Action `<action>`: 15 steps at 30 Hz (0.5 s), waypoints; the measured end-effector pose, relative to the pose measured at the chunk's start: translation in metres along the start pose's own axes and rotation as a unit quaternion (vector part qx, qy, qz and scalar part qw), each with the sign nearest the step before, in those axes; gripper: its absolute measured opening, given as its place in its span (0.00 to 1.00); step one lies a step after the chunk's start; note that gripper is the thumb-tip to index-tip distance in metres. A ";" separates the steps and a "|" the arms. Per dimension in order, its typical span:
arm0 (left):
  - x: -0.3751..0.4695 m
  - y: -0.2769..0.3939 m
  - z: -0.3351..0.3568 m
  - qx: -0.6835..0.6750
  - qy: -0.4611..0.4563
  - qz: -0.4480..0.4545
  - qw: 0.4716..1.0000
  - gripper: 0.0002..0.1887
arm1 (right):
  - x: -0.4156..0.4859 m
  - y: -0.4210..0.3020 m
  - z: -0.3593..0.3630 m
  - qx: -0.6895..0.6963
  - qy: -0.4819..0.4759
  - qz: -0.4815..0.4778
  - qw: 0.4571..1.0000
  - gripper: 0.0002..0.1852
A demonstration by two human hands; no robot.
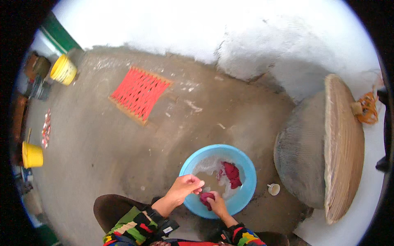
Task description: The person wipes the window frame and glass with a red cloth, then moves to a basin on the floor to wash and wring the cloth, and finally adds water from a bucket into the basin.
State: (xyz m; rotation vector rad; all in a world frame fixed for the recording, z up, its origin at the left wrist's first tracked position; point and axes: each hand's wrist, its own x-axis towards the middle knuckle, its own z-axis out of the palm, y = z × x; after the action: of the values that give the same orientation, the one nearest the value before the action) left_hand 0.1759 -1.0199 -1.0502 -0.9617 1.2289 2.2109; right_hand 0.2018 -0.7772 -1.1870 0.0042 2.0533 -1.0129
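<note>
A light blue plastic basin (251,176) stands on the floor before me, with soapy, cloudy water (212,178) in it. My right hand (219,204) grips a bunched dark red cloth (207,200) over the near side of the basin. Just to the left, my left hand (184,188) reaches over the rim with its fingers curled in and the thumb against them; I see nothing in it. Another dark red cloth (232,175) lies partly in the suds at the right side of the water.
A small white cup (273,189) lies tipped right of the basin, beside a large rounded vessel (301,153) with a broad, flat woven piece (343,153) against it. A stool with red webbing (141,92) stands ahead. Yellow buckets (64,70) are at far left.
</note>
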 end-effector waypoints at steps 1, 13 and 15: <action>0.018 -0.006 0.004 0.012 -0.031 0.016 0.999 0.10 | 0.014 0.004 0.006 0.034 -0.030 -0.035 0.998 0.21; 0.145 -0.144 0.006 0.274 0.117 -0.002 0.954 0.19 | 0.059 0.053 -0.001 -0.158 0.285 0.026 0.945 0.24; 0.144 -0.161 -0.005 0.319 0.145 -0.020 0.936 0.23 | 0.053 0.053 0.013 -0.210 0.200 -0.073 0.954 0.26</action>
State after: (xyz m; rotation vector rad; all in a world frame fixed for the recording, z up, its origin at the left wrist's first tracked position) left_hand 0.1871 -0.9358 -1.2491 -1.0269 1.8758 1.4888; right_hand 0.1937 -0.7675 -1.2617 -0.1786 2.6435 -0.6778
